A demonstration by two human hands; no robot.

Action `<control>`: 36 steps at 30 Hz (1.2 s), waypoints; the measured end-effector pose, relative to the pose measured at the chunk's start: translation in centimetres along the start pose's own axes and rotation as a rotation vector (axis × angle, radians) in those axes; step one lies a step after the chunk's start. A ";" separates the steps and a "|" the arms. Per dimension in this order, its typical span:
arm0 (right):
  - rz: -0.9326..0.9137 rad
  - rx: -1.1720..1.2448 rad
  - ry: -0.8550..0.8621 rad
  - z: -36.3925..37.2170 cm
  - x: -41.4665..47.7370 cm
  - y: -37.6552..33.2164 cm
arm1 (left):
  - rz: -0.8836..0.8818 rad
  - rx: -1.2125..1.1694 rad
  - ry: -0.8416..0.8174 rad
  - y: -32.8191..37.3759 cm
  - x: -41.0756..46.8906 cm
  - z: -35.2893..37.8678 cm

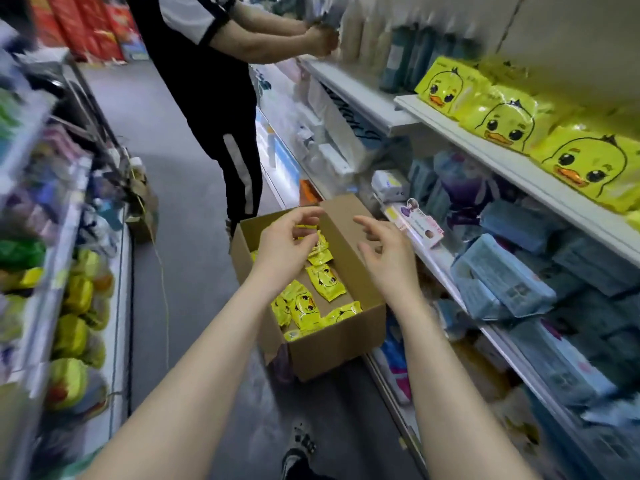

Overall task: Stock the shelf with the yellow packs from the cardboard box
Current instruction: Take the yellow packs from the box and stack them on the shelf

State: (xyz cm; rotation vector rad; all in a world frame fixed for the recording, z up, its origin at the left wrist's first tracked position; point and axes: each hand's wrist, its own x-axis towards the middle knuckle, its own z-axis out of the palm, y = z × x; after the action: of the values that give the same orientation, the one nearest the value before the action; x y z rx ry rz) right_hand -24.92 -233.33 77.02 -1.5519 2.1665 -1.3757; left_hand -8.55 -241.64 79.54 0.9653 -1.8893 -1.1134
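Centrally, yellow packs (325, 282) are seen in the open cardboard box (332, 344), left of the shelf (519, 171). Above it, the right hand (384, 251) is held loosely spread; for the curled left hand (287, 244), a grip cannot be told.

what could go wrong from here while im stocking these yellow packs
1. The large yellow packs already sit right at the front edge of the shelf; pushing more in could knock some off.
2. Another person stands just behind the cardboard box; lifting packs out could bump them.
3. The left hand seems to pinch a small pack by its edge only; it may slip.
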 end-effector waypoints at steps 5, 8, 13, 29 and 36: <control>0.048 -0.006 -0.036 4.3 6.0 1.7 | -0.027 0.035 -0.028 -3.2 7.2 -1.1; 0.054 -0.012 -0.057 6.0 8.9 2.4 | -0.039 0.031 -0.035 -4.7 10.5 -1.7; 0.101 -0.033 -0.082 8.1 11.8 3.4 | -0.058 0.030 -0.044 -7.6 14.6 -2.2; 0.475 -0.088 -0.014 19.0 16.3 8.7 | -0.106 0.101 -0.375 -21.0 27.8 -2.4; 0.629 -0.124 -0.004 25.1 15.8 11.5 | -0.149 0.109 -0.562 -28.5 31.9 -1.6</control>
State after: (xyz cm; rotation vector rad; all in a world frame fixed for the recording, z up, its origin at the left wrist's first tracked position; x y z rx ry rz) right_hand -25.49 -260.30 60.12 -0.7697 2.4631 -1.0385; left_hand -14.93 -279.60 60.89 0.9276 -2.3715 -1.4986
